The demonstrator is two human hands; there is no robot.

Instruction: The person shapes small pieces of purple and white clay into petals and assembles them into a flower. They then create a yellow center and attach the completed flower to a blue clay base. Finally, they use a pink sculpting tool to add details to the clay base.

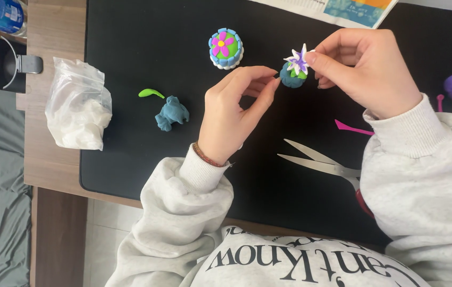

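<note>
The small clay flower piece (293, 70) sits in the upper middle of the frame, held up between the two hands above the black mat (130, 32) on the worktop (56, 149). It is a dark blue ball with a green patch and a white-and-purple star-shaped bloom on top. It has little long axis; what there is runs from the blue base up to the bloom, which points toward the upper right of the frame and slightly toward the camera. The right hand (364, 66) lies just to its right, fingertips pinched on the petals. The left hand (234, 106) lies to its lower left, thumb and forefinger closed against the blue base. Both touch it; the right hand is on the bloom, the left on the base.

Further out, a round blue-rimmed clay cake with a pink flower (226, 48) stands at upper left of the piece. A blue clay lump (172, 113) and a green sliver (151, 93) lie left of the left hand; scissors (321, 162) lie below.
</note>
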